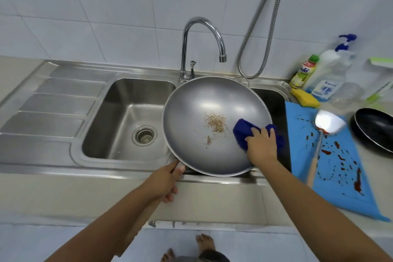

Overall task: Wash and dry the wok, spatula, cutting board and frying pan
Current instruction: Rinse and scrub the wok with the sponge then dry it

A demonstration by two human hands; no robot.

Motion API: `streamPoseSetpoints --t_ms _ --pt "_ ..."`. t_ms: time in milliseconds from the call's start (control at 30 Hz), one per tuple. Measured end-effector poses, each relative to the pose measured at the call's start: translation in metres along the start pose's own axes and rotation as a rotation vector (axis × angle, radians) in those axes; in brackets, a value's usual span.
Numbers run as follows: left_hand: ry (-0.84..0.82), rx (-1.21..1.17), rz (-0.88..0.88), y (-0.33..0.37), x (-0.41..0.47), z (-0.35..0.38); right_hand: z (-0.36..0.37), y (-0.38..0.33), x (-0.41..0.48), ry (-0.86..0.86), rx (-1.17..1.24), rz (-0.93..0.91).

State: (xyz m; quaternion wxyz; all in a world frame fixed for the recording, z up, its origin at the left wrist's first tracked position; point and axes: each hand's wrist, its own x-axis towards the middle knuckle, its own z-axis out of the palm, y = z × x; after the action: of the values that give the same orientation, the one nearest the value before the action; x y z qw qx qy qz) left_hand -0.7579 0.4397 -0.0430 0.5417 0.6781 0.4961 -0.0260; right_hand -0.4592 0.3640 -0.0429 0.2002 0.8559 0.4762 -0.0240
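One wok (202, 102), handle within left fingers (169, 197)

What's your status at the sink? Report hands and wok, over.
Left hand grips wok by handle. Right hand holds blue cloth inside wok, beside brown crumbs. Spatula, stained cutting board, frying pan wait at right; nothing in the way.

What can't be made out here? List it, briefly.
Head view only.
1. Right sink basin: mostly covered by the wok.
2. Frying pan: cut off by the right edge.
3. Wok handle: part wrapped by the left hand.
4. Blue cloth: partly under the right hand.
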Motion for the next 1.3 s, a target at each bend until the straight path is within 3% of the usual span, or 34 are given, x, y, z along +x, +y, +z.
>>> streamPoseSetpoints --t_ms 133,233,333,467,567,633,733,833,900,1000,1100,1233,1300 --pt "-0.015 -0.155 -0.004 -0.001 0.000 -0.001 0.008 -0.072 -0.028 -0.048 0.250 0.114" --pt "-0.037 -0.284 -0.031 -0.006 -0.001 -0.001 -0.003 -0.114 -0.053 -0.023 0.581 -0.030" --pt "-0.060 -0.333 -0.015 -0.011 -0.003 -0.002 -0.006 -0.113 -0.066 -0.007 0.709 -0.160" --pt "-0.047 -0.301 0.049 -0.011 -0.003 -0.004 -0.005 -0.061 -0.061 -0.061 0.537 -0.094" --pt "-0.045 -0.282 0.081 -0.013 -0.004 -0.004 -0.002 -0.034 -0.054 0.034 0.279 0.079" --pt "-0.051 -0.290 0.087 -0.014 -0.005 -0.004 0.000 -0.040 -0.058 0.092 0.229 0.187" --pt "-0.041 -0.289 0.087 -0.014 -0.005 -0.003 -0.004 -0.080 -0.072 0.089 0.297 0.201" --pt "-0.020 -0.268 0.087 -0.013 -0.003 -0.002 -0.009 -0.121 -0.089 0.111 0.554 0.087" --pt "-0.023 -0.265 0.095 -0.013 -0.001 -0.001 -0.009 -0.128 -0.097 0.151 0.699 -0.011" --pt "-0.051 -0.266 0.108 -0.011 -0.003 0.000 0.001 -0.106 -0.103 0.174 0.710 -0.100" --pt "-0.083 -0.257 0.137 -0.008 -0.008 0.007 0.016 -0.066 -0.106 0.240 0.636 -0.017" --pt "-0.130 -0.236 0.200 0.007 -0.015 0.028 0.024 -0.031 -0.114 0.434 0.597 0.225" --pt "-0.133 -0.237 0.222 0.024 -0.016 0.040 0.023 -0.031 -0.122 0.528 0.633 0.201"
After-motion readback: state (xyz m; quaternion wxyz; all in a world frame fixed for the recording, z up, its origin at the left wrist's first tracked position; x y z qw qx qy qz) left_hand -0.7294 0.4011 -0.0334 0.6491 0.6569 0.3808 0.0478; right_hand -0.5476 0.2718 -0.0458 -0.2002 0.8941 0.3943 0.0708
